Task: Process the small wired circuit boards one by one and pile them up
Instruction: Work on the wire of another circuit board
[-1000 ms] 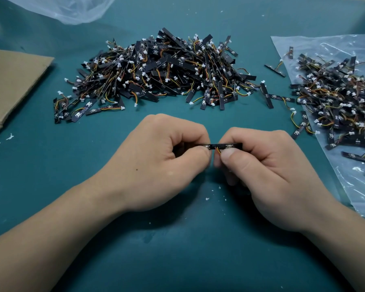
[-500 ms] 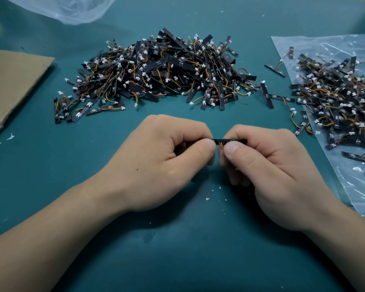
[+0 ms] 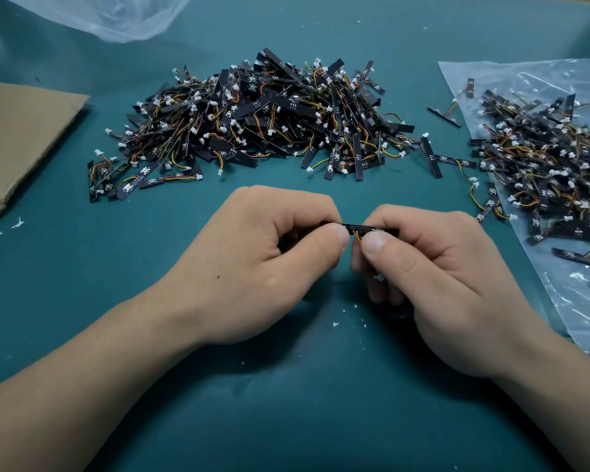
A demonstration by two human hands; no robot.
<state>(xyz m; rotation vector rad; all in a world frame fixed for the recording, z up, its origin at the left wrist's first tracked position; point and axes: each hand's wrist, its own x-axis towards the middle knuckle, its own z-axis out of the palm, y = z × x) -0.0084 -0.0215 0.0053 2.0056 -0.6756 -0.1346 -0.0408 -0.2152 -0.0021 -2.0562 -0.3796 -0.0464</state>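
A narrow black circuit board (image 3: 356, 228) with short orange-yellow wires is held level over the green mat. My left hand (image 3: 259, 264) pinches its left end between thumb and curled fingers. My right hand (image 3: 433, 277) pinches its right end the same way; a white connector (image 3: 378, 277) peeks out under the right fingers. Most of the board is hidden by my fingers. A big heap of the same boards (image 3: 263, 120) lies behind my hands. Another heap (image 3: 545, 165) lies on a clear plastic bag at the right.
The clear plastic bag (image 3: 579, 308) covers the right side of the mat. A piece of brown cardboard (image 3: 21, 137) lies at the left edge. Another crumpled plastic bag (image 3: 116, 15) is at the top left. Small white crumbs dot the mat (image 3: 286, 420) near my hands.
Both hands have shifted slightly up and right with the board. The board has tilted edge-on, so less of its face shows between the thumbs.
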